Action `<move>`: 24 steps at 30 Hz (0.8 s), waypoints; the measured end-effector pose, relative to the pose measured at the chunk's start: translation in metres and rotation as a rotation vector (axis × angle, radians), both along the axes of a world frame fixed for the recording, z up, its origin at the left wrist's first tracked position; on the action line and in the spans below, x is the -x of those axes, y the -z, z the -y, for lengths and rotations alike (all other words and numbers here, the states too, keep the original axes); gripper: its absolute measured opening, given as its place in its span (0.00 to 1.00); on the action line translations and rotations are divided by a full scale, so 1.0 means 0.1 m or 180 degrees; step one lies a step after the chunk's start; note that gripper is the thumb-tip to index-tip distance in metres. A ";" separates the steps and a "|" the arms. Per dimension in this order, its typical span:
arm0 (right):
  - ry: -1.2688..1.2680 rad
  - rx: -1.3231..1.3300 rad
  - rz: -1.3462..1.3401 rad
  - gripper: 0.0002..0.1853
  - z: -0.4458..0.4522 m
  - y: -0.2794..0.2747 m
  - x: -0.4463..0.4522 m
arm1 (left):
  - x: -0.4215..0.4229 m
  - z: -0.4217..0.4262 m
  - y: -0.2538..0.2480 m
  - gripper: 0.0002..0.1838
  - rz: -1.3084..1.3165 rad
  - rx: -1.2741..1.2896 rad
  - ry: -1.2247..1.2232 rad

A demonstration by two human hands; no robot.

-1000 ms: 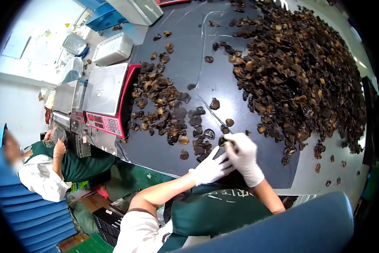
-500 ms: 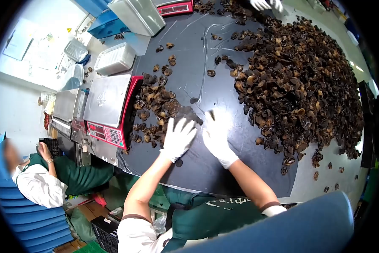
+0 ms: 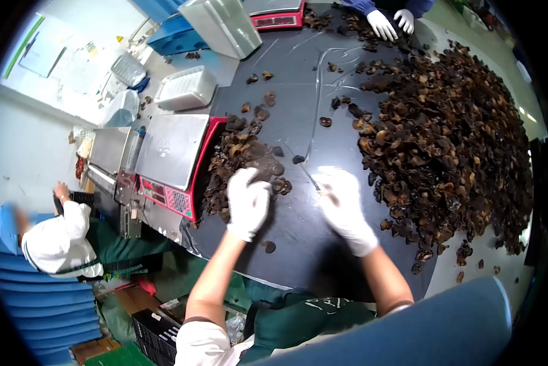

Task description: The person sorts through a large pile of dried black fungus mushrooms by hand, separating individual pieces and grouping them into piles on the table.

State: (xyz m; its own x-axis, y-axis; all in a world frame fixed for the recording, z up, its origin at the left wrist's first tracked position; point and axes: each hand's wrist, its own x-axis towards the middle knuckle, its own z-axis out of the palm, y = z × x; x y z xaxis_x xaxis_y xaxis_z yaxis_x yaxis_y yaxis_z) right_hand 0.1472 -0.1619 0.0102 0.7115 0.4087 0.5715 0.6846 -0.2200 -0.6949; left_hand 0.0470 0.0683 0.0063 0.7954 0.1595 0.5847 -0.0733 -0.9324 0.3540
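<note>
My left hand [image 3: 248, 204], in a white glove, is at the near edge of a small heap of dark wood ear mushrooms [image 3: 237, 146]. Its fingers are curled, and what they hold, if anything, is hidden. In my gloved right hand [image 3: 341, 204] is a thin pointed metal tool [image 3: 310, 177], its handle covered by the fingers. The tool points away from me, its tip close to a single dark mushroom piece [image 3: 298, 159]. Near my left wrist lies another loose piece [image 3: 269, 246]. A much larger mushroom pile [image 3: 451, 146] covers the right side.
A red scale [image 3: 173, 158] borders the small heap on the left. Behind it are a white plastic basket [image 3: 185, 88] and another red scale [image 3: 278, 18]. A co-worker's gloved hands [image 3: 384, 24] are at the far edge. Another person [image 3: 60, 238] sits at the left.
My left hand has gone from spread flat on the heap to curled fingers. My right hand now shows the thin metal tool pointing forward. The view has shifted, showing more of the co-worker's hands.
</note>
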 end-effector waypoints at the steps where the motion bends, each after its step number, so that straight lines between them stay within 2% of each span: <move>1: 0.0333 0.0577 0.0202 0.17 0.37 -0.04 -0.08 | -0.01 0.25 -0.07 0.06 -0.0031 -0.0069 0.0275; 3: 0.1269 0.0883 0.0457 0.17 0.96 -0.03 -0.15 | 0.05 0.68 -0.11 0.09 -0.0830 0.0340 0.0930; 6: 0.2252 0.1518 0.0530 0.22 1.91 0.17 -0.16 | 0.15 1.26 0.42 0.19 -0.0367 0.0442 0.1461; 9: 0.3210 0.2565 0.0418 0.28 2.40 0.53 -0.01 | 0.19 1.72 0.65 0.25 -0.0931 0.0776 0.1637; 10: 0.3003 0.2541 0.0034 0.32 2.39 0.56 0.07 | 0.18 1.82 0.65 0.25 -0.0931 0.0779 0.1658; 11: 0.2534 0.2165 -0.0008 0.34 2.39 0.69 0.14 | 0.17 1.91 0.64 0.26 -0.0960 0.0689 0.1491; 13: 0.2143 0.2726 -0.0160 0.33 2.01 0.47 0.44 | 0.16 2.02 0.66 0.27 -0.0996 0.0602 0.1368; 15: 0.1536 0.2334 -0.0454 0.31 1.82 0.41 0.69 | 0.09 2.07 0.73 0.28 -0.0815 0.0996 0.1147; 17: 0.1062 0.2307 -0.0335 0.29 1.79 0.23 0.85 | -0.04 2.08 0.74 0.27 -0.0610 0.1054 0.1116; 18: 0.0847 0.2001 -0.0416 0.28 1.84 0.20 0.88 | -0.12 2.09 0.77 0.26 -0.0556 0.1109 0.1114; 21: 0.1372 0.1300 -0.0047 0.24 2.07 0.15 0.73 | -0.39 2.17 0.82 0.24 -0.0494 0.1167 0.1090; 23: 0.2130 0.1394 0.0022 0.23 2.26 0.21 0.49 | -0.57 2.27 0.67 0.26 -0.0465 0.1082 0.1234; 24: 0.2466 0.1754 0.0088 0.26 2.29 0.29 0.40 | -0.63 2.34 0.60 0.26 -0.0499 0.0823 0.1303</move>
State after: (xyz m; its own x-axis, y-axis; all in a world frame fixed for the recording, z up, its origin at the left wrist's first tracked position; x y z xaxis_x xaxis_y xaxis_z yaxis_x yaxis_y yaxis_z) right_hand 0.1071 -0.3912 -0.0183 0.8869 0.0459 0.4597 0.2253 -0.9117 -0.3437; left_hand 0.1105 -0.1655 -0.0535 0.8980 -0.0601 0.4358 -0.3419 -0.7187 0.6055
